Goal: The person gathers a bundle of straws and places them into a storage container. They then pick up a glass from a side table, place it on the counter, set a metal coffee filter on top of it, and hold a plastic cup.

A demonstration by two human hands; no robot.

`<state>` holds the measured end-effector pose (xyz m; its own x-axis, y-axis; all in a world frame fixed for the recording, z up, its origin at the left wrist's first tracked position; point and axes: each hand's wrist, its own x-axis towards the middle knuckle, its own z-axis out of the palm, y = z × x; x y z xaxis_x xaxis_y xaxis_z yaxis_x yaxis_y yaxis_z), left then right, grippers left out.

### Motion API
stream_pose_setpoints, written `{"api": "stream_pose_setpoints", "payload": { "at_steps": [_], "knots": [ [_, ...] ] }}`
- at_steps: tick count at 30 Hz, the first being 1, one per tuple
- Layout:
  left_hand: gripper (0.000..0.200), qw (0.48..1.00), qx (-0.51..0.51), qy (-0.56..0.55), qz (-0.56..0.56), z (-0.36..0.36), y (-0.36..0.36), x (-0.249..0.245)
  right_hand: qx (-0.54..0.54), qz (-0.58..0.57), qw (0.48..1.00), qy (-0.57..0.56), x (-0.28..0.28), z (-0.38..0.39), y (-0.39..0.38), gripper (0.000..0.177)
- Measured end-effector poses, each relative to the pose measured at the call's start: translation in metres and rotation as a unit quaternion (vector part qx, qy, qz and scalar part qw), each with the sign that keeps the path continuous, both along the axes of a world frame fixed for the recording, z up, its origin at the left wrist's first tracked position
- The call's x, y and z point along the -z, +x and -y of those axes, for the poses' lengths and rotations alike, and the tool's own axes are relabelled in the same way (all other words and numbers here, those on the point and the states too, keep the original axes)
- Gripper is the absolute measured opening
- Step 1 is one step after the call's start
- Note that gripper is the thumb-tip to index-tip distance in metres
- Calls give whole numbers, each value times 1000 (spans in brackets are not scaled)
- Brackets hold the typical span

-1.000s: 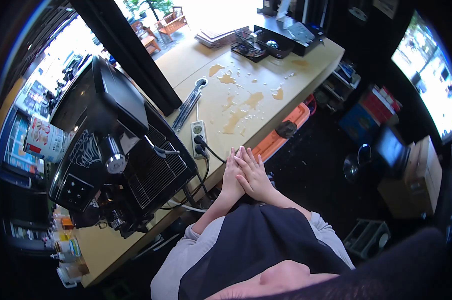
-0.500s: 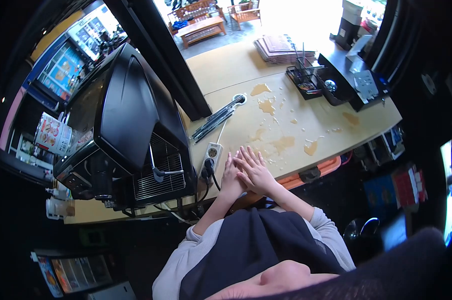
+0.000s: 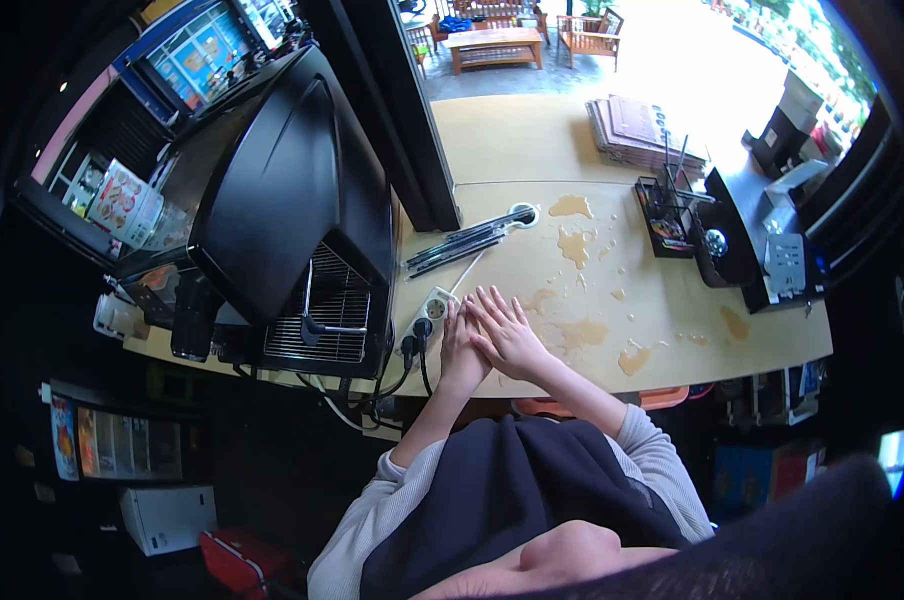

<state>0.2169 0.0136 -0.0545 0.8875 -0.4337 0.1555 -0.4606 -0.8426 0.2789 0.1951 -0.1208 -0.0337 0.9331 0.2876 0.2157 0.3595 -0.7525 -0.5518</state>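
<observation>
My left hand [image 3: 462, 350] and my right hand [image 3: 509, 340] rest against each other at the counter's near edge. The right one lies partly over the left, fingers stretched out, and neither holds anything. Close to my left fingertips is a white power strip [image 3: 437, 308] with black plugs in it. Brown liquid puddles [image 3: 584, 333] spread over the light wooden counter [image 3: 522, 130] beyond and to the right of my hands. A bundle of thin dark packaged sticks [image 3: 462, 245], perhaps straws, lies behind the power strip.
A large black espresso machine [image 3: 272, 190] stands at left, beside a black post [image 3: 392, 120]. A stack of brownish booklets [image 3: 637, 130] sits at the back. To the right are a black pen organizer [image 3: 664, 225] and a black box-like device [image 3: 762, 250].
The head view has shifted, so the counter and its things appear further right and lower. My hands stay together in nearly the same pose, the right over the left.
</observation>
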Motion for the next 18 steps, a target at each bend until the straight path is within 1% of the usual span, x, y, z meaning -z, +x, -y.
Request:
{"api": "stream_pose_setpoints", "payload": {
  "at_steps": [2,3,5,6,11,13,15,17,18],
  "knots": [
    [77,999,-27,-23,1,0,6,2,-13,22,999,-42,6,6,22,58],
    [77,999,-33,-23,3,0,7,-1,-19,23,999,-42,10,9,36,58],
    [81,999,-45,-11,-10,1,9,-10,12,47,997,-60,14,15,65,55],
    [83,998,-57,-26,-19,3,12,-10,14,66,995,-73,16,17,79,54],
    [81,995,-83,-59,-20,14,23,-11,16,81,991,-108,27,23,143,54],
    [80,996,-75,-55,-18,18,29,-10,10,48,989,-138,30,23,161,56],
    [79,995,-74,-53,-27,22,33,-8,8,54,989,-137,34,23,174,55],
    [78,995,-74,-51,-37,28,39,-8,-3,28,982,-189,38,22,188,54],
    [78,995,-72,-43,-45,30,41,-10,-2,67,980,-187,40,22,190,51]
  ]
}}
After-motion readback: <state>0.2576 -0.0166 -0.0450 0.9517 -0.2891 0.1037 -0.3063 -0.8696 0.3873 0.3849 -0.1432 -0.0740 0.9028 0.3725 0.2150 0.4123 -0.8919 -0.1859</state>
